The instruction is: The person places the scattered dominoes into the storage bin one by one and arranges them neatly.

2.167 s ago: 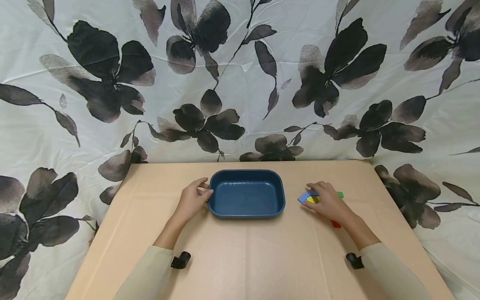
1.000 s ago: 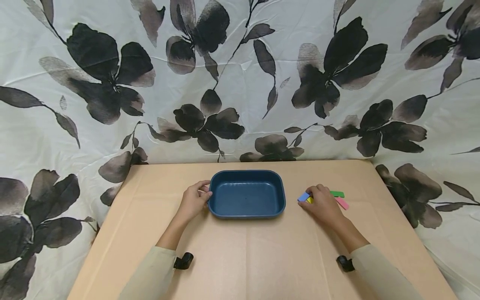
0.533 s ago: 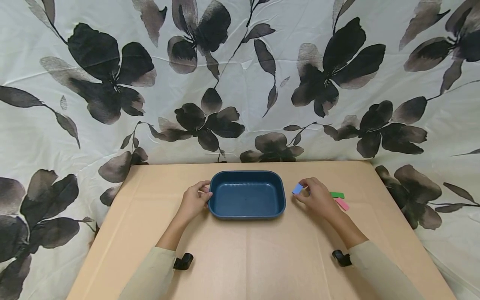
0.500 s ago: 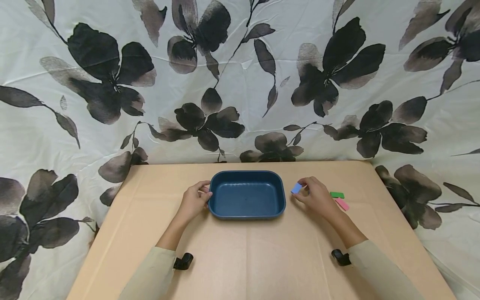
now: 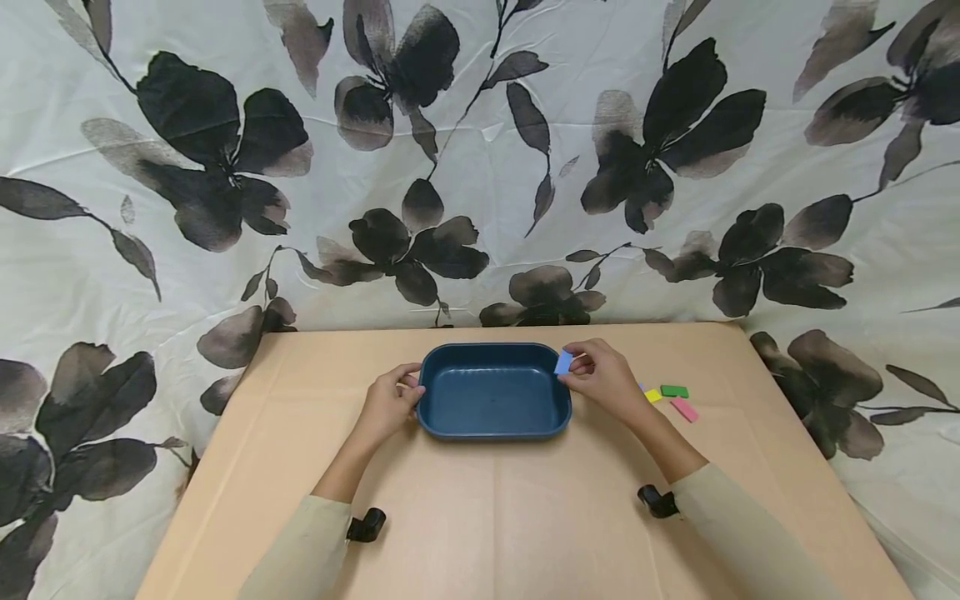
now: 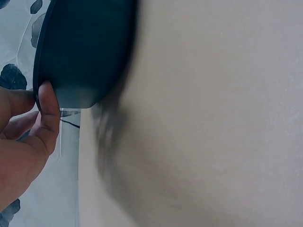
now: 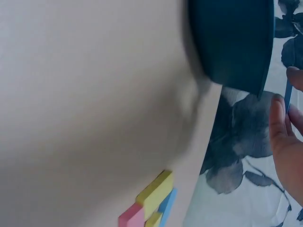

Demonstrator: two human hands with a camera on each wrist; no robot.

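A dark blue rectangular tray (image 5: 491, 392) stands on the table. My left hand (image 5: 386, 404) holds its left end; in the left wrist view the thumb and fingers pinch the tray's rim (image 6: 37, 61). At the tray's right end, my right hand (image 5: 603, 379) pinches a small flat blue block (image 5: 563, 362) between thumb and fingertips. That block overlaps the rim's upper right corner in the head view. Seen edge-on in the right wrist view, the held block (image 7: 288, 94) is apart from the tray (image 7: 232, 42). The tray's inside shows no blocks.
Right of the tray lie a yellow block (image 5: 653, 396), a green block (image 5: 674, 390) and a pink block (image 5: 684, 408). Another blue block (image 7: 168, 205) lies against the yellow ones in the right wrist view. A floral cloth (image 5: 480, 167) hangs behind the table (image 5: 487, 517).
My right hand has picked up the blue block from the group at the right and carried it left to the tray's right rim. The left hand keeps its hold on the tray.
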